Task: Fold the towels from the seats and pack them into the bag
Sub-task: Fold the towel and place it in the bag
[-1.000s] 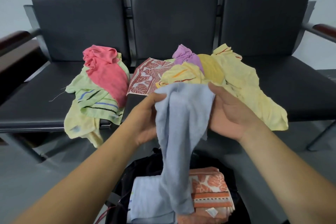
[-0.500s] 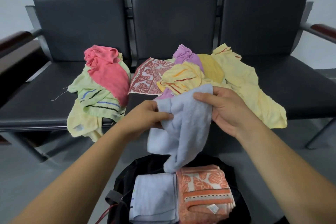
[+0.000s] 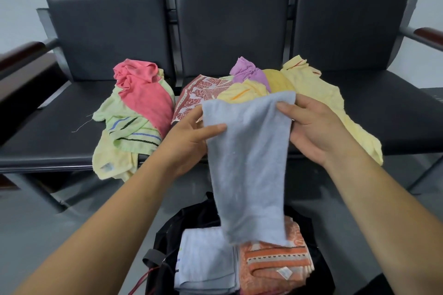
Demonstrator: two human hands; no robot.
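Mid-fold step: left hand (image 3: 189, 141) and right hand (image 3: 311, 132), apart, each pinch a top corner of the blue towel (image 3: 249, 163) hanging at frame center over the open bag (image 3: 167, 230), next likely bring corners together, halve it.

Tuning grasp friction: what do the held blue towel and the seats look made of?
Blue towel: terry cloth, likely cotton; matte fuzzy nap, limp drape. Seats: black leather or vinyl, can't tell which; smooth, faint sheen.
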